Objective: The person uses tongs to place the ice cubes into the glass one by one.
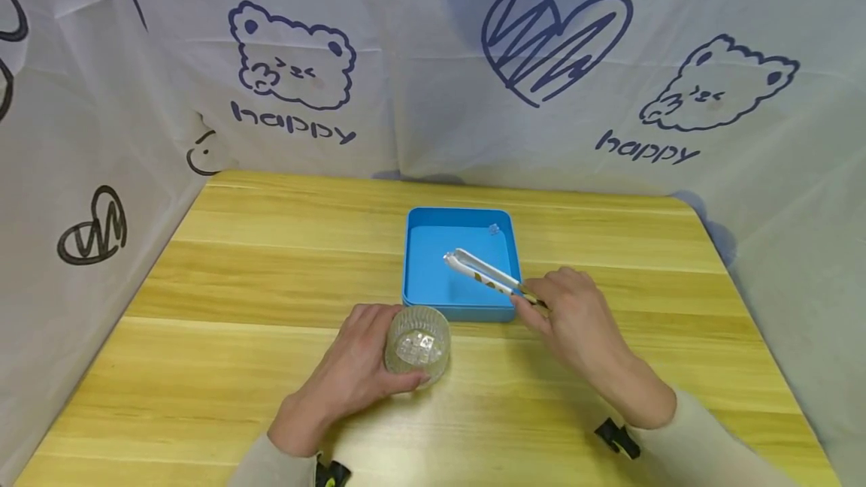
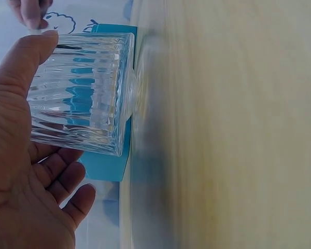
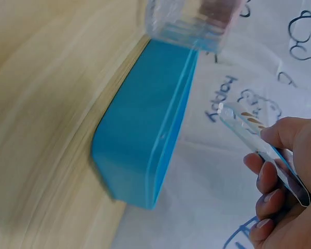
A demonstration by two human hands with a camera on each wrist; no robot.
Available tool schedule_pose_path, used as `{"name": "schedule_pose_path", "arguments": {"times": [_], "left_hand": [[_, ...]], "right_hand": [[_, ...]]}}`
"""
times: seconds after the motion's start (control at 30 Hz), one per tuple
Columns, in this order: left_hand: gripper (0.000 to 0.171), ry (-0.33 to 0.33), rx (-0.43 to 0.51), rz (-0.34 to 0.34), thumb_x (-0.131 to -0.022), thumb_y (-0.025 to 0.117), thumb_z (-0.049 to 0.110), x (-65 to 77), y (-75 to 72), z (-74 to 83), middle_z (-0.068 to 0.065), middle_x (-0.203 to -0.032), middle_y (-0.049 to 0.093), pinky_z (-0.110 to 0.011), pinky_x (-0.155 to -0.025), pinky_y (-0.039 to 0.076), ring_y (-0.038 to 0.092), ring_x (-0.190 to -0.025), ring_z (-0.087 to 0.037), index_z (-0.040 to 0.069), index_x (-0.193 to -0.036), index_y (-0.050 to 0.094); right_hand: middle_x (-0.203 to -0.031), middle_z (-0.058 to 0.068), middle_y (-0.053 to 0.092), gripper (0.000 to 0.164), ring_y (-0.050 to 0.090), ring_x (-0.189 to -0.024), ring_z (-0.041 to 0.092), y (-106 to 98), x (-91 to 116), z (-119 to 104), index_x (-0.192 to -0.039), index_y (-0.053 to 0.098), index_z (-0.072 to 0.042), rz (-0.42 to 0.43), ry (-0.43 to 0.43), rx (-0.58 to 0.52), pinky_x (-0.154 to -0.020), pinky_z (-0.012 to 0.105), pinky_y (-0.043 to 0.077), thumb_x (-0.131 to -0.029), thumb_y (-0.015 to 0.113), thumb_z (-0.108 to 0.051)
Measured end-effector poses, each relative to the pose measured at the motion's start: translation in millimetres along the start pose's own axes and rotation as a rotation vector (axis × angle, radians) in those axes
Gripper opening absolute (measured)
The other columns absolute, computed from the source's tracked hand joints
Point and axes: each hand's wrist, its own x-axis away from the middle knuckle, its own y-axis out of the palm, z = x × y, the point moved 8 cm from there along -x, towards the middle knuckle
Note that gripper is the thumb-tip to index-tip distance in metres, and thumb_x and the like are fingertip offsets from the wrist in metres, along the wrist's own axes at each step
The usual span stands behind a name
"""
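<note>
My left hand grips a clear ribbed glass cup, thumb on the near side and fingers on the far side. Several small clear pieces lie in the bottom of the cup. White tongs with gold leaf marks are held by my right hand, between thumb and fingers. Their tips reach over the blue square box, with a tiny clear piece at the end. Another small clear piece is in the box's far right corner. The cup stands close to the box's near left corner.
The light wooden table runs back to a white cloth backdrop with drawn bears and hearts. More cloth hangs at the left and right sides. A black strap piece sits by the right wrist.
</note>
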Motion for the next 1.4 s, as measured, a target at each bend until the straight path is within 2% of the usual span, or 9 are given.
{"name": "schedule_pose_path", "arguments": {"times": [0.13,0.23,0.37,0.47,0.53,0.9,1.13,1.4], "left_hand": [[0.09,-0.003,0.005,-0.003,-0.069,0.093,0.054,-0.4,-0.4,-0.3,-0.003,-0.126,0.066,-0.047,-0.109,0.047,0.055,-0.121,-0.024,0.011,-0.141,0.06],[0.09,-0.009,0.012,-0.007,-0.069,0.093,0.054,-0.6,-0.6,-0.6,-0.003,-0.126,0.066,-0.047,-0.108,0.049,0.055,-0.121,-0.024,0.011,-0.141,0.06],[0.089,-0.016,0.018,-0.01,-0.069,0.093,0.053,-0.6,-0.9,-1.1,-0.004,-0.126,0.066,-0.047,-0.106,0.05,0.055,-0.121,-0.024,0.011,-0.141,0.06],[0.089,-0.02,0.018,-0.015,-0.07,0.093,0.053,-0.7,-0.6,-1.3,-0.003,-0.127,0.065,-0.046,-0.106,0.049,0.054,-0.121,-0.024,0.011,-0.141,0.059],[0.089,-0.022,0.02,-0.02,-0.07,0.093,0.053,-0.8,-0.2,-1.4,-0.003,-0.127,0.065,-0.046,-0.106,0.049,0.054,-0.121,-0.024,0.011,-0.142,0.059],[0.089,-0.022,0.024,-0.02,-0.07,0.093,0.052,-0.6,-0.3,-0.6,-0.002,-0.128,0.065,-0.046,-0.107,0.049,0.054,-0.122,-0.024,0.014,-0.143,0.059],[0.086,-0.018,0.022,-0.015,-0.07,0.094,0.052,0.1,-0.5,-0.4,-0.001,-0.127,0.066,-0.045,-0.105,0.05,0.054,-0.122,-0.024,0.014,-0.14,0.061],[0.086,-0.014,0.013,-0.009,-0.07,0.094,0.052,0.5,-0.3,-0.1,-0.002,-0.127,0.066,-0.045,-0.106,0.05,0.055,-0.122,-0.024,0.013,-0.139,0.061]], "right_hand": [[-0.071,-0.001,0.067,0.015,0.052,-0.067,0.013,-9.8,6.9,-12.6,-0.09,0.079,-0.004,0.034,-0.056,-0.043,-0.062,0.032,0.047,-0.089,0.083,-0.018],[-0.07,-0.005,0.064,0.019,0.05,-0.068,0.009,-13.4,12.0,-19.9,-0.089,0.079,-0.007,0.035,-0.077,-0.075,-0.061,0.029,0.046,-0.096,0.077,-0.024],[-0.072,-0.009,0.061,0.041,0.048,-0.071,0.006,-12.9,18.1,-28.6,-0.09,0.078,-0.012,0.024,-0.106,-0.1,-0.062,0.028,0.045,-0.108,0.059,-0.042],[-0.074,-0.009,0.062,0.054,0.05,-0.072,0.006,-10.1,21.9,-35.0,-0.09,0.077,-0.013,0.027,-0.145,-0.108,-0.064,0.03,0.047,-0.111,0.044,-0.049],[-0.074,-0.008,0.062,0.055,0.051,-0.072,0.007,-7.6,24.3,-38.6,-0.089,0.076,-0.012,0.03,-0.169,-0.116,-0.064,0.031,0.048,-0.112,0.042,-0.05],[-0.081,-0.007,0.07,0.042,0.058,-0.075,0.008,4.1,30.1,-44.5,-0.091,0.078,-0.013,-0.003,-0.195,-0.144,-0.066,0.029,0.049,-0.11,0.055,-0.042],[-0.081,-0.007,0.07,0.043,0.059,-0.078,0.009,7.1,32.3,-47.4,-0.092,0.078,-0.012,-0.021,-0.213,-0.144,-0.069,0.03,0.051,-0.11,0.053,-0.042],[-0.082,-0.006,0.07,0.036,0.06,-0.078,0.009,9.6,33.4,-47.2,-0.092,0.078,-0.012,-0.045,-0.194,-0.139,-0.071,0.031,0.052,-0.108,0.061,-0.039]]}}
